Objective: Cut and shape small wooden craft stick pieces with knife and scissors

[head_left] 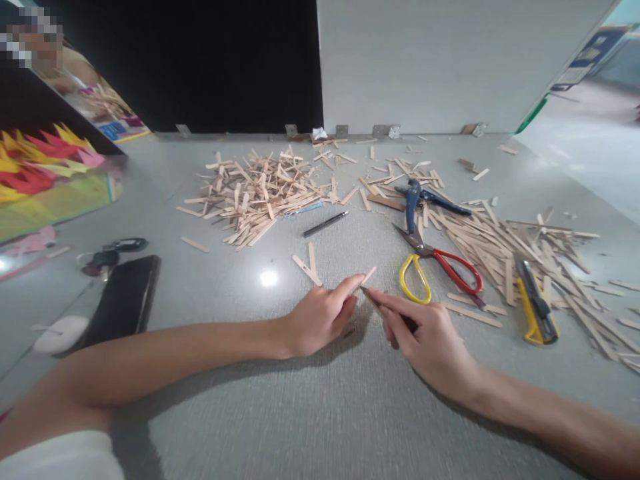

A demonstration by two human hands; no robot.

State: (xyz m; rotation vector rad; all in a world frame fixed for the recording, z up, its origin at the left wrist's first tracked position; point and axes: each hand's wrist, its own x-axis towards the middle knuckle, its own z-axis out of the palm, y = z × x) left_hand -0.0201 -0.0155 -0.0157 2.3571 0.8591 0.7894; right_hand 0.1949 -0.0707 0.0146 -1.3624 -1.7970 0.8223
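My left hand pinches a small flat wooden stick, whose pale end juts past the fingertips. Closed round a thin dark-tipped tool, my right hand brings its point up beside the stick. Whether that tip touches the wood, and what kind of tool it is, I cannot make out. Just beyond my left hand, a few short stick pieces lie on the grey tabletop. Scissors with one yellow and one red handle lie open beyond my right hand.
Farther back is a heap of wooden sticks, with a dark pen in front. Blue-handled cutters, more scattered sticks and a yellow box cutter occupy the right. At left lie a phone, keys and a white mouse.
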